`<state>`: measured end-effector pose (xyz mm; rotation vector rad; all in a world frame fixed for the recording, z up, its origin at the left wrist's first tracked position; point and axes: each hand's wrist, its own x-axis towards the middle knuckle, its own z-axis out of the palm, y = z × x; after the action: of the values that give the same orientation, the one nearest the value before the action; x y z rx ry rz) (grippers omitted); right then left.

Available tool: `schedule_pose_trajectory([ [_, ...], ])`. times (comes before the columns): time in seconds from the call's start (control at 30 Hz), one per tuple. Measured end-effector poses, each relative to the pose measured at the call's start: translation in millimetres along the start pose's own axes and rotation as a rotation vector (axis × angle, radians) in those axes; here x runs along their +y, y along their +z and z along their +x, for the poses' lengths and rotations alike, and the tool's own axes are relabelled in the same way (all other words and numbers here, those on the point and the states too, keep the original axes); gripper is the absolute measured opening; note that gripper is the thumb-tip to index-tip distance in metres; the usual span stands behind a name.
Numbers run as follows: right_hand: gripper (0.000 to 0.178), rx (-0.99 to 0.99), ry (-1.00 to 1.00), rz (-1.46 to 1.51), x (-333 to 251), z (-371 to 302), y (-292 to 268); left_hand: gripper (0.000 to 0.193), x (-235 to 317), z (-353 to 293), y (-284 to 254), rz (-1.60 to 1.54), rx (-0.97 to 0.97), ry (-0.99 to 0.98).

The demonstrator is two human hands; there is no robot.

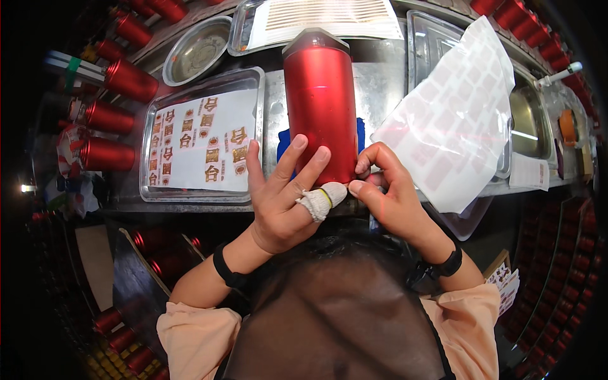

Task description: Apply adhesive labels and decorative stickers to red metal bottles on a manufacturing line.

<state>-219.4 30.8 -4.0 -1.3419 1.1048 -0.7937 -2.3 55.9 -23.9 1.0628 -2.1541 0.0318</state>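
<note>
A shiny red metal bottle (pixel 320 101) lies lengthwise in front of me, a dark grey angular piece (pixel 315 39) at its far end. Under it, a blue cloth (pixel 361 132) shows at both sides. Against the bottle's near left side rests my left hand (pixel 283 199), its fingers stretched and spread. A white knitted finger cover with a yellow-green band (pixel 316 203) is on its thumb, touching the near end. My right hand (pixel 394 199) is at the near right edge, fingers curled and thumb pressing close; whatever it pinches is too small to make out.
Left is a metal tray (pixel 261 126) with a sheet of gold-brown stickers (pixel 190 168). Behind it sits a metal bowl (pixel 196 52). A large translucent backing sheet (pixel 453 120) leans over the tray at right. Red canisters (pixel 109 155) line the left side; more fill the side racks.
</note>
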Motion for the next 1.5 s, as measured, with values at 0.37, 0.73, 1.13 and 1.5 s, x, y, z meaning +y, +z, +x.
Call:
schedule_pose_trajectory([
  [0.37, 0.017, 0.152, -0.298, -0.264, -3.8, -18.6, -9.4, 0.028, 12.6, 10.2, 2.5, -0.004, 0.072, -0.017],
  [0.73, 0.026, 0.016, -0.703, -0.367, -1.8, -12.7, 6.6, 0.061, -10.7, -7.8, -3.5, -0.186, 0.041, -0.221],
  [1.13, 0.033, 0.009, -0.765, -0.64, -13.2, -17.3, 12.6, 0.07, -6.8, 2.1, -2.7, -0.249, 0.151, -0.218],
  [1.5, 0.024, -0.147, -0.822, -1.184, -49.2, -9.1, 50.6, 0.087, -13.7, -10.1, -8.3, -0.173, 0.164, -0.265],
])
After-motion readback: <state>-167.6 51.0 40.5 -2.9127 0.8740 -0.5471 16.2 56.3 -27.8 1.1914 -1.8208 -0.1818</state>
